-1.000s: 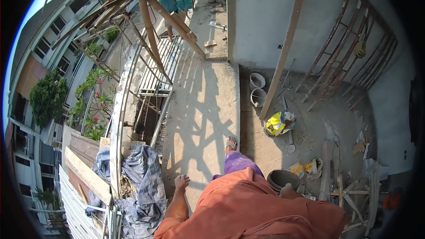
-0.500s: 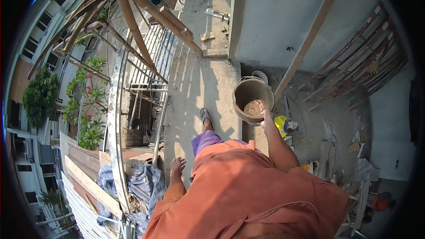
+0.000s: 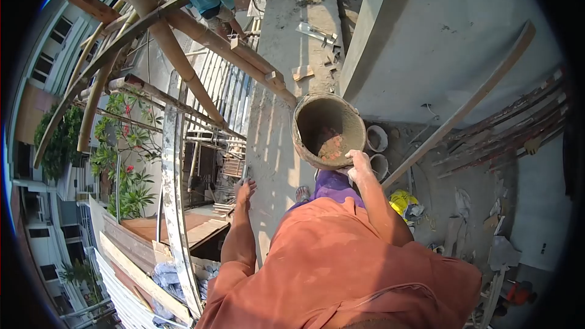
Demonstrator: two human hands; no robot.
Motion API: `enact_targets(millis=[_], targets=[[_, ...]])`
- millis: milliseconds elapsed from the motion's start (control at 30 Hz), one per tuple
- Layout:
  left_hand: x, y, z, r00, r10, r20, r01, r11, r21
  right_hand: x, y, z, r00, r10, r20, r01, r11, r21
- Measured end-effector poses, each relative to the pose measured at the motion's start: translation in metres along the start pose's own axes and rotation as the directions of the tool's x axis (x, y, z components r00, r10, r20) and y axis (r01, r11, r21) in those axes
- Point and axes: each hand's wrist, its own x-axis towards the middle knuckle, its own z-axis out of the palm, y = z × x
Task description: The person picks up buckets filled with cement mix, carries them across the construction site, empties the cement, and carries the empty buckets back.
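Observation:
A large mud-caked bucket [image 3: 352, 123] hangs tilted in front of me, its mouth facing me. Reddish rubble or mortar lies at its bottom. My right hand [image 3: 361, 166], dusted pale, is closed on the bucket's near rim. My left hand [image 3: 245, 191] is out to the left at the walkway's edge, fingers apart and loosely bent. It overlaps an upright metal pole [image 3: 245, 172]; whether it touches the pole I cannot tell. Below the bucket, part of my sandalled foot [image 3: 303, 194] shows on the concrete walkway [image 3: 271, 140].
Bamboo scaffolding [image 3: 189, 79] crosses the left side, where a person in blue [image 3: 210, 0] stands. A slanted wooden pole [image 3: 466, 106] leans at the right. Two smaller pails [image 3: 376, 139] and a yellow bag [image 3: 402, 202] sit below. A trowel-like tool [image 3: 315, 32] lies farther along the walkway.
I have moved forward along the walkway. The bucket has swung left and nearer, over the walkway, with my right hand still on its rim. My left hand has moved forward.

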Motion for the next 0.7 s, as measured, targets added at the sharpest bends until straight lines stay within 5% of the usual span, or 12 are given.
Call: enact_targets(millis=[167, 467, 567, 700], targets=[[0.042, 0.075, 0.043, 0.996, 0.085, -0.040, -0.090, 0.986, -0.141, 0.098, -0.025, 0.038, 0.991, 0.075, 0.114, -0.084, 0.994, 0.074], [0.054, 0.151, 0.100, 0.994, -0.052, -0.095, 0.023, 0.957, -0.289, 0.195, -0.146, 0.129, 0.970, 0.162, 0.182, -0.187, 0.974, 0.130], [0.076, 0.188, 0.102, 0.994, 0.018, -0.106, -0.054, 0.939, -0.341, 0.228, -0.182, 0.160, 0.952, 0.214, 0.218, -0.262, 0.940, 0.220], [0.119, 0.260, 0.106, 0.982, 0.047, -0.183, -0.114, 0.920, -0.375, 0.262, -0.231, 0.198, 0.977, 0.136, 0.166, -0.183, 0.932, 0.314]])
